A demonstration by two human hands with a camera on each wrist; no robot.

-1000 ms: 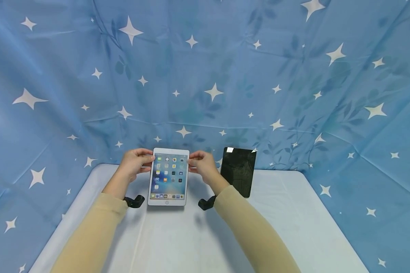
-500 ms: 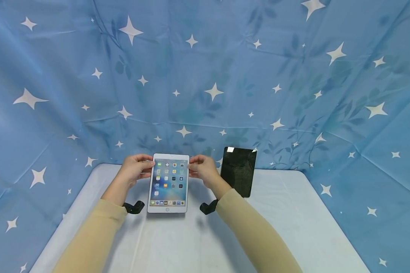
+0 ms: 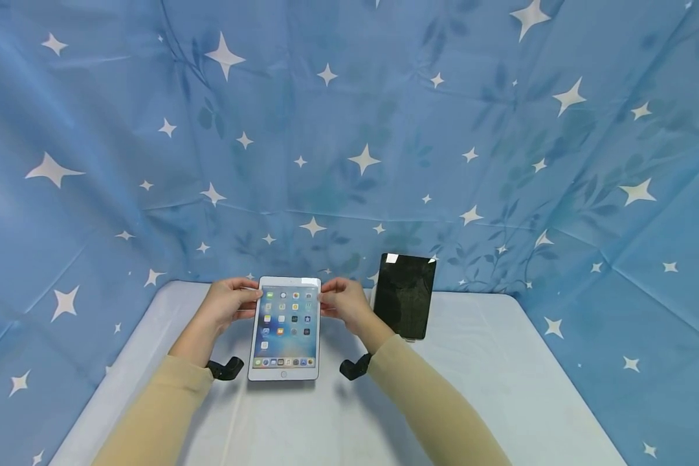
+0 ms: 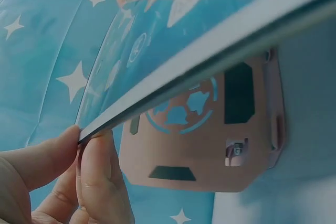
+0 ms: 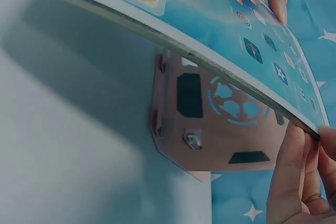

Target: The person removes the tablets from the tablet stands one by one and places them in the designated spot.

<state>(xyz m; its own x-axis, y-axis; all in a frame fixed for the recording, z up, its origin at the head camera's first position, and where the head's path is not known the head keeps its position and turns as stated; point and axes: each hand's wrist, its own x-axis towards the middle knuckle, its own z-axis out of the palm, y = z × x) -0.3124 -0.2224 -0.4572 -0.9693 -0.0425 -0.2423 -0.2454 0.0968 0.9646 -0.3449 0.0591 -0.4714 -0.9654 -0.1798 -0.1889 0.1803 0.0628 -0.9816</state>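
Fingers (image 4: 97, 182) of my left hand (image 3: 228, 304) and right hand (image 3: 342, 303) pinch the white tablet's (image 3: 285, 328) far corners, one each side. Its long axis runs toward me, near end tilted above the bench (image 3: 501, 388), left of the dark tablet (image 3: 404, 294).

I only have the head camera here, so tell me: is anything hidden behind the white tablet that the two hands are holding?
Observer: Yes. The right wrist view shows a pink plate with dark cut-outs beneath the tablet.
Operator: How does the left hand grip it?
Observer: In the left wrist view the left hand pinches the tablet's edge, thumb above, fingers beneath.
Operator: And the right?
Observer: The right hand meets the edge with its fingertips from below.
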